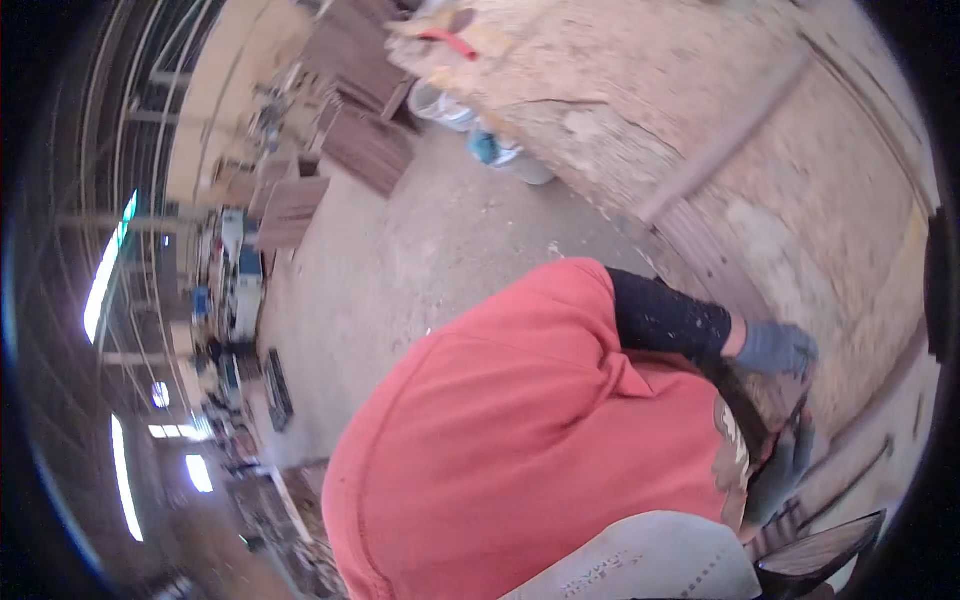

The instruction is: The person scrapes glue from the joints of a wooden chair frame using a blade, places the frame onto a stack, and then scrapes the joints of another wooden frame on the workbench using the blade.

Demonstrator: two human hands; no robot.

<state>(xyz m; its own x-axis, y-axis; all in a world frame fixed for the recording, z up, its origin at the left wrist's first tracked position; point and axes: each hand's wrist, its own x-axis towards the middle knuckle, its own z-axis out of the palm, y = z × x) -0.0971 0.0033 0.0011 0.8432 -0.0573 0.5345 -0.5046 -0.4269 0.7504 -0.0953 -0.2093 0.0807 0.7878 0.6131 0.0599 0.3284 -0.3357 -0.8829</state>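
My left hand [775,348], in a grey glove below a black sleeve, is at the right with its fingers curled at the end of a brown wooden strip [712,258]. The strip lies on a worn, light-coloured board surface [765,210]. My right hand [790,462], also gloved in grey, is just below the left. Its fingers are bent close to a thin dark piece between the hands, too blurred to name. My salmon-red shirt [520,400] fills the middle and hides part of the work. A light grey cap [640,562] shows along the lower edge.
Near the board's far edge lies a red curved object [450,42]. White buckets [440,105] stand on the floor beside it, one with a teal cloth [484,148]. Brown panels [365,145] lean farther off. Machines [240,285] line the left side. A dark rod [850,485] lies at lower right.
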